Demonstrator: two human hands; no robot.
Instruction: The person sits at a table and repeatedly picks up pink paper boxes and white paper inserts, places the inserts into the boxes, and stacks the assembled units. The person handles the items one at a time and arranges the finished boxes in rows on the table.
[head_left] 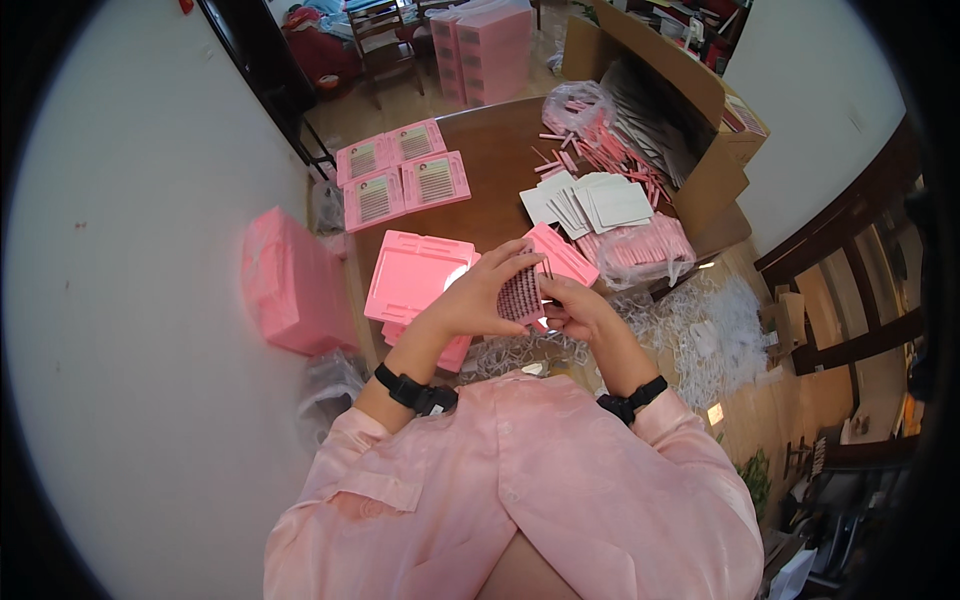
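Observation:
My left hand (487,295) is wrapped around a small pink false-eyelash tray (519,296), tilted up, with rows of dark lash clusters on its face. My right hand (575,305) is closed at the tray's right edge; a thin dark prong sticks up beside its fingers, and what they grip is mostly hidden. Under my left wrist lie stacked empty pink trays (415,275). Another pink tray (560,255) rests just beyond my right hand. At the table's far left, several pink trays (375,197) hold cards with dark rows.
White cards (600,203) lie fanned on the brown table (490,205), near a bagged pink stack (645,245) and loose pink sticks (610,150). A cardboard box (715,165) lies open at the right. A pink wrapped stack (295,285) stands left; shredded filler (690,325) lies right.

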